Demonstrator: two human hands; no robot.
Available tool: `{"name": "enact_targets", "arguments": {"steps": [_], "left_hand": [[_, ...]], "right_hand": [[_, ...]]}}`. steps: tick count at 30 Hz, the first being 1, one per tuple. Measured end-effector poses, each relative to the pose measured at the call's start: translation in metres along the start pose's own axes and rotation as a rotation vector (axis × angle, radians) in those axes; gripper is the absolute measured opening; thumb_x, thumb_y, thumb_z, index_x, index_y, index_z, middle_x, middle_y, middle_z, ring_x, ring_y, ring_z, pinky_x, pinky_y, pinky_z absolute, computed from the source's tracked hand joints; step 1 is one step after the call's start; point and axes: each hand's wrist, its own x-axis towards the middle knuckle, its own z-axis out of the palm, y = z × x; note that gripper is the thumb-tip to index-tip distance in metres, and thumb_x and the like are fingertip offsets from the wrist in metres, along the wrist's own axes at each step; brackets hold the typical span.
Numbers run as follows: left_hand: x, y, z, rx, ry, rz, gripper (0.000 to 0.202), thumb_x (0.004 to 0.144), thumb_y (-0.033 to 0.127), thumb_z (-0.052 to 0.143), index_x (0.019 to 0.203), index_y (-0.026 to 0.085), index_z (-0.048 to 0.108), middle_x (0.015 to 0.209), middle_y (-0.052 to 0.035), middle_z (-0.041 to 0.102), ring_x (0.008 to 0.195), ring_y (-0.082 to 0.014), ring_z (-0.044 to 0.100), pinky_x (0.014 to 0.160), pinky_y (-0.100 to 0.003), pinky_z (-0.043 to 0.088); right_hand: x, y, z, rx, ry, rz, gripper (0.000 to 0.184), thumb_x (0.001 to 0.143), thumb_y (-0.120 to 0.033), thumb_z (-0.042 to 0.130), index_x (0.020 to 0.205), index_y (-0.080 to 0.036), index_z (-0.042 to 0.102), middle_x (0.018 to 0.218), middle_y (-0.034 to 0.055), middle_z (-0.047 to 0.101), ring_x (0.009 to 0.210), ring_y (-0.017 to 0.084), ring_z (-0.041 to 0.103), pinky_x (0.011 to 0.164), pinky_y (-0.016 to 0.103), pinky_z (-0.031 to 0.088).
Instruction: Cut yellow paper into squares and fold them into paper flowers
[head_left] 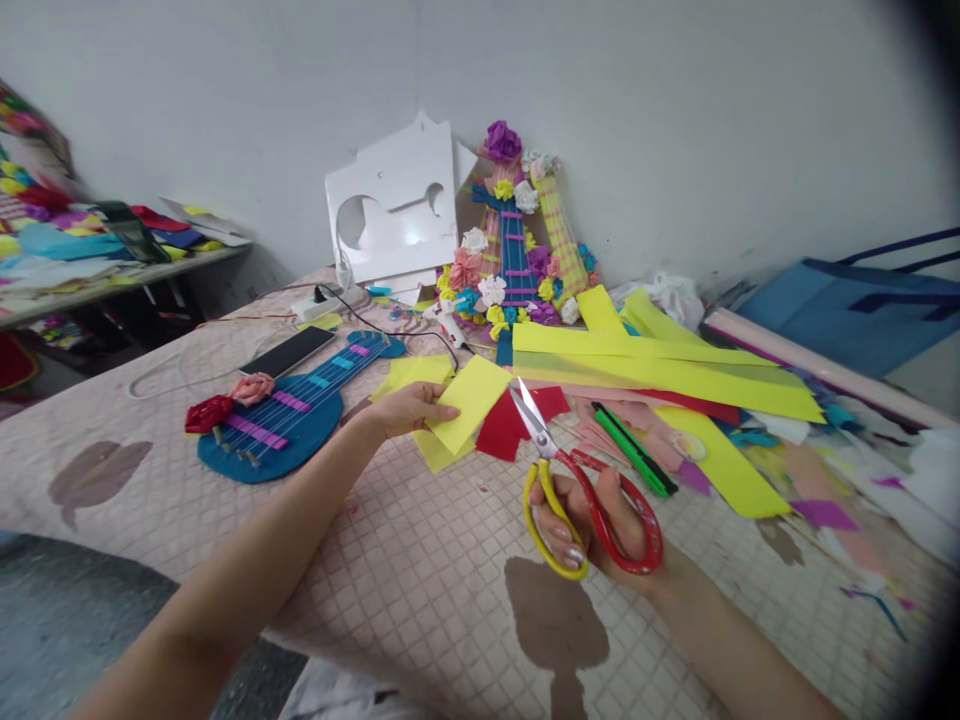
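Note:
Between the thumb and fingers of my left hand (411,408) is a small yellow paper rectangle (474,402), held just above other yellow pieces (444,452) on the table. My right hand (600,515) is closed through the handles of a pair of scissors (541,432), one handle yellow and one red. The blades stand slightly apart, their tips close to the paper's right edge. Red paper pieces (501,430) lie behind the blades. To the left of my left hand rests a blue paper guitar (300,422) with purple strips, strings and two paper roses (253,388).
Long yellow paper strips (660,365) and scraps spread across the right side, with a green cutter knife (634,450) among them. A phone (289,350), a power strip (311,303) and a glue gun (448,325) with cords sit behind. Flower-covered guitars (516,245) lean on the wall.

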Motion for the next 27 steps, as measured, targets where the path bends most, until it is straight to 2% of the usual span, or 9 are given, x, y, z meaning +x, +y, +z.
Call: {"name": "enact_targets", "arguments": {"steps": [7,27], "left_hand": [[0.0005,-0.0005,-0.0014,0.005,0.001,-0.003,0.038,0.059,0.02,0.082,0.092,0.009,0.066,0.083,-0.0077,0.072,0.072,-0.0141,0.067,0.067,-0.021,0.053],[-0.0011,0.0001,-0.002,0.013,0.005,-0.002,0.035,0.061,0.02,0.081,0.091,0.009,0.067,0.085,-0.0082,0.072,0.071,-0.013,0.067,0.067,-0.02,0.053]], "right_hand": [[-0.0005,0.0011,-0.0041,0.018,-0.011,0.012,0.071,0.073,-0.077,0.041,0.098,-0.013,0.057,0.066,-0.0009,0.046,0.051,0.008,0.041,0.049,0.022,0.032],[-0.0022,-0.0009,-0.0023,0.01,-0.022,0.019,0.071,0.072,-0.078,0.04,0.098,-0.013,0.057,0.067,-0.0004,0.047,0.052,0.009,0.042,0.051,0.024,0.033]]}}
